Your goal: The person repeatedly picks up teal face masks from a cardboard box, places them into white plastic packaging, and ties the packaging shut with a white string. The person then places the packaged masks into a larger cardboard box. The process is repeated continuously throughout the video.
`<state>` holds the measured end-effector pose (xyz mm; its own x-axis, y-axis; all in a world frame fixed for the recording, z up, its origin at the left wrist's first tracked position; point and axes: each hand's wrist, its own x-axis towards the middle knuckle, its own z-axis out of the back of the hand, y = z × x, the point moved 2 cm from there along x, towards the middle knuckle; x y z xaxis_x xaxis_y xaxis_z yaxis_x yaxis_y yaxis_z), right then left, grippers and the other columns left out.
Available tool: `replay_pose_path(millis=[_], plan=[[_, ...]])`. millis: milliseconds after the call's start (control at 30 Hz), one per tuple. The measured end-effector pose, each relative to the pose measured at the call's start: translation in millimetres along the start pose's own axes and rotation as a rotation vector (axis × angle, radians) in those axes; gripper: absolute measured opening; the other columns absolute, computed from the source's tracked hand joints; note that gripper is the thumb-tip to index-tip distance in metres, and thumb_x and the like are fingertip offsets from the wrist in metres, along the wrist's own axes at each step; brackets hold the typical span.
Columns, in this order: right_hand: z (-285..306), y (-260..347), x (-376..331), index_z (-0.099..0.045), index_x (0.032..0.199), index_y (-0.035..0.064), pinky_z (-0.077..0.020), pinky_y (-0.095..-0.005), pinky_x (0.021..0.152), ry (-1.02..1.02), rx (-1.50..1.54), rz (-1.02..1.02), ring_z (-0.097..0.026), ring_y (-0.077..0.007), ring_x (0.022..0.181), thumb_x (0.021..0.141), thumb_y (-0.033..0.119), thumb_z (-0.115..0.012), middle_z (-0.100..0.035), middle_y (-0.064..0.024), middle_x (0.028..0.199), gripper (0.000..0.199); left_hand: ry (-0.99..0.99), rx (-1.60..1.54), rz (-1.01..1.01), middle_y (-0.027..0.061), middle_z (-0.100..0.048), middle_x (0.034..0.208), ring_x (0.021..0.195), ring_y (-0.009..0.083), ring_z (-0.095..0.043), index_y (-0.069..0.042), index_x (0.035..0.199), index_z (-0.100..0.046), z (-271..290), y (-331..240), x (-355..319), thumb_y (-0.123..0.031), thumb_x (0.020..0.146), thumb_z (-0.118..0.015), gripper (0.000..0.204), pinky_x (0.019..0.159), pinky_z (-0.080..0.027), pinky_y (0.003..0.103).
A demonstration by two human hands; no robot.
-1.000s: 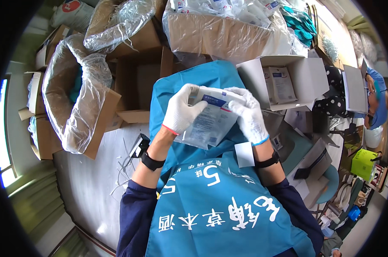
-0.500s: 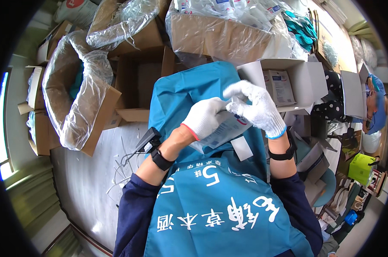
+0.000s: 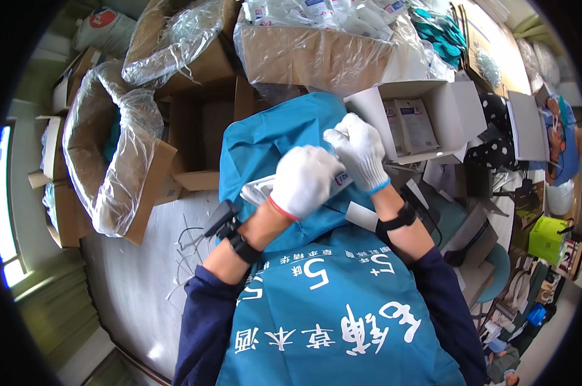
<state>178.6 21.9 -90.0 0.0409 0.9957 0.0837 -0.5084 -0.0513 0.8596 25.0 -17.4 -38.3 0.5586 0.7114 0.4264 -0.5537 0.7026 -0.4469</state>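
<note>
A white plastic packet [image 3: 257, 190] with small coloured print lies across my lap at a slant. My left hand [image 3: 305, 182], in a white knitted glove with a red cuff, is closed on its middle and covers most of it. Right beside it, my right hand [image 3: 362, 149], gloved in white with a blue cuff, is closed above the packet's right end. What its fingertips hold, if anything, is hidden. A blank white slip [image 3: 362, 216] rests on the blue apron [image 3: 304, 321], near my right wrist.
An open white box [image 3: 463, 119] ahead to the right holds similar packets [image 3: 417, 125]. Beyond my lap stands a plastic-lined carton [image 3: 317, 59] heaped with packets. Left are an open brown carton [image 3: 204, 128] and a plastic-lined one [image 3: 146, 186]. Teal gloves [image 3: 442, 35] lie far right.
The packet has turned from hanging below my hands to lying crosswise. My left hand has shifted onto its middle, and my right hand has closed and moved slightly left.
</note>
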Motion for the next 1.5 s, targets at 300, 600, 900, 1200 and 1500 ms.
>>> replay_pose_path(millis=[300, 600, 900, 1200, 1500], plan=[[-3, -8, 0, -0.066, 0.089, 0.0020, -0.0493, -0.0290, 0.059, 0.205, 0.463, -0.404, -0.065, -0.0142, 0.069, 0.095, 0.022, -0.067, -0.067, -0.0057, 0.076, 0.021, -0.042, -0.159, -0.174, 0.0032, -0.060, 0.080, 0.070, 0.0234, -0.058, -0.015, 0.086, -0.069, 91, -48, -8, -0.008, 0.066, -0.066, 0.022, 0.065, -0.047, 0.038], [4, 48, -34, -0.068, 0.102, -0.0002, -0.0513, -0.0247, 0.078, 0.638, 0.634, -0.321, -0.063, -0.0089, 0.085, 0.093, 0.013, -0.071, -0.070, -0.0055, 0.092, 0.016, 0.056, -0.251, 0.230, 0.0140, -0.064, 0.083, 0.072, 0.0324, -0.063, -0.001, 0.075, -0.062, 32, 6, -43, -0.003, 0.081, -0.070, 0.010, 0.064, -0.052, 0.039], [6, 39, -34, -0.064, 0.094, 0.0027, -0.0519, -0.0326, 0.074, 0.374, 0.115, -0.032, -0.066, -0.0212, 0.079, 0.092, 0.008, -0.063, -0.069, -0.0123, 0.084, 0.006, 0.054, -0.259, 0.578, 0.0153, -0.068, 0.090, 0.074, 0.0278, -0.069, 0.002, 0.082, -0.062, 44, 26, -66, -0.002, 0.083, -0.069, 0.008, 0.068, -0.054, 0.034], [-12, 42, -42, -0.070, 0.095, 0.0049, -0.0534, -0.0331, 0.074, 0.500, 0.168, -0.080, -0.071, -0.0203, 0.082, 0.086, 0.025, -0.078, -0.072, -0.0110, 0.085, 0.024, 0.517, -0.404, 0.607, 0.0216, -0.058, 0.071, 0.062, 0.0260, -0.057, 0.004, 0.084, -0.065, 34, 46, -51, -0.028, 0.091, -0.068, 0.033, 0.063, -0.048, 0.037], [-24, 56, -32, -0.065, 0.078, 0.0053, -0.0525, -0.0357, 0.065, 0.197, 0.124, 0.111, -0.068, -0.0274, 0.071, 0.082, 0.008, -0.074, -0.070, -0.0115, 0.076, 0.010, 0.250, -0.173, 0.397, 0.0209, -0.061, 0.071, 0.065, 0.0381, -0.060, 0.000, 0.076, -0.064, 32, 42, -47, -0.023, 0.094, -0.064, 0.028, 0.060, -0.047, 0.044]])
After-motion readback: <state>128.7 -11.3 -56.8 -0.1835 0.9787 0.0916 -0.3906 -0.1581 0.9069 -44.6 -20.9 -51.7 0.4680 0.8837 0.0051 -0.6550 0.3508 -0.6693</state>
